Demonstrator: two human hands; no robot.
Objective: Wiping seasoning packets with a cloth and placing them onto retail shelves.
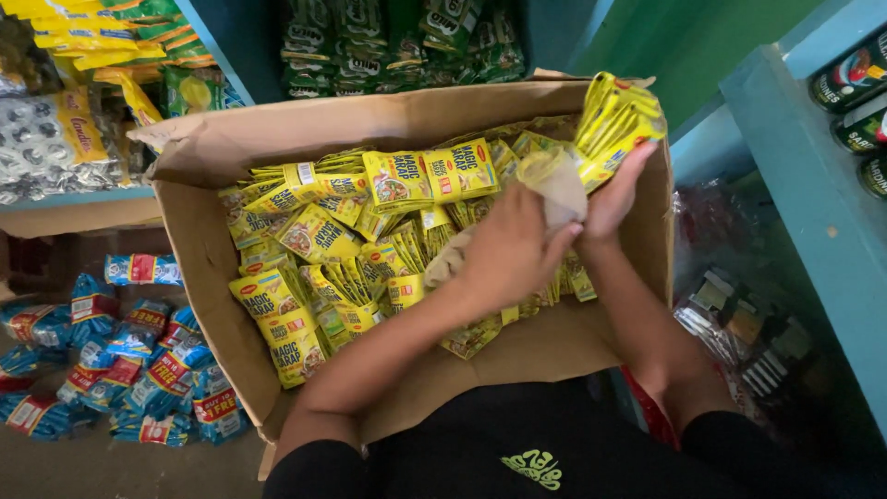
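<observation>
Where left hand (511,248) covers right hand (612,196): unclear cloth (557,188), half-hidden sachets (617,120).

Cardboard box (199,231) of yellow sachets (314,236), floor (83,467) with blue packets (139,370)

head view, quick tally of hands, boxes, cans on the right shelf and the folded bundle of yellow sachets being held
hands: 2, left hand and right hand
cardboard box: 1
cans at least partly in view on the right shelf: 3
held bundle of yellow sachets: 1
total: 7
loose yellow sachets in the box are too many and too overlapped to count
</observation>
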